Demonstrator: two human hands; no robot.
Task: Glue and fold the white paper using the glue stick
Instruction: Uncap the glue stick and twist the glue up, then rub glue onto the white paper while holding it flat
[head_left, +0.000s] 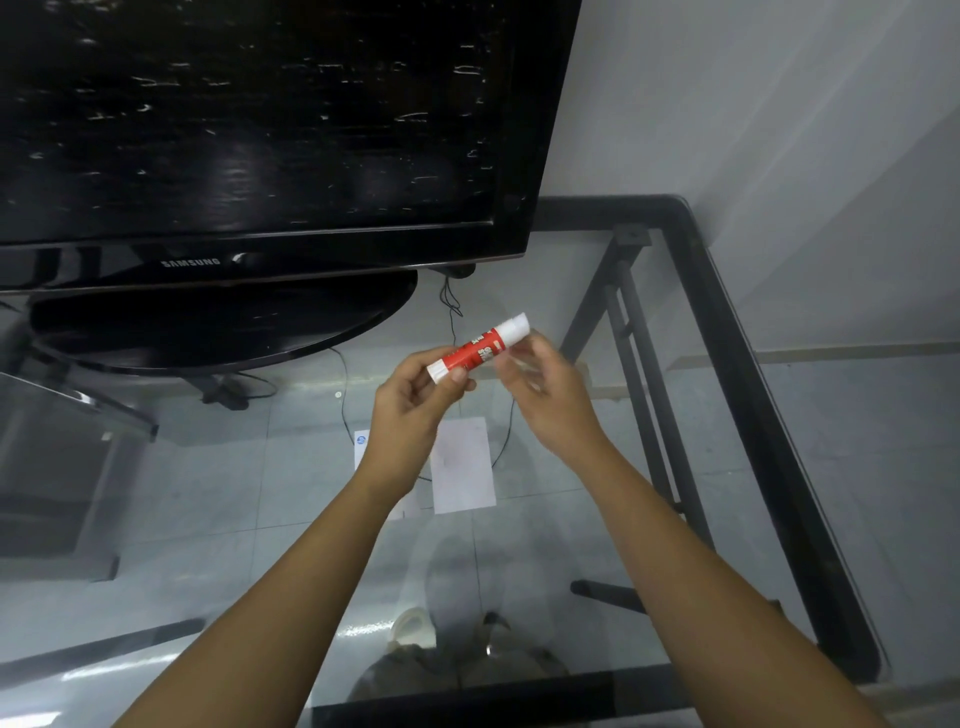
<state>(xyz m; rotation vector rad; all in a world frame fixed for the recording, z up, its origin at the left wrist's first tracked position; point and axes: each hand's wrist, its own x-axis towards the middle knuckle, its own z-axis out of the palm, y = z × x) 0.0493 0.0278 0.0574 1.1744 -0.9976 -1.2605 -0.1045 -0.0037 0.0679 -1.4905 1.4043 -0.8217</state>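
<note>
A red glue stick (475, 349) with white ends is held in the air above the glass table, tilted up to the right. My left hand (418, 397) grips its lower end between thumb and fingers. My right hand (545, 392) is blurred, with its fingertips at the white cap end; whether they grip the cap I cannot tell. Below the hands a white paper (464, 466) lies flat on the glass. A second white sheet (362, 448) with a small blue mark lies to its left, partly hidden by my left wrist.
A large black television (260, 130) on an oval stand (223, 322) fills the back left. The glass table (727, 441) has a black metal frame (737, 364) along its right and near edges. Cables run behind the stand. A wall rises on the right.
</note>
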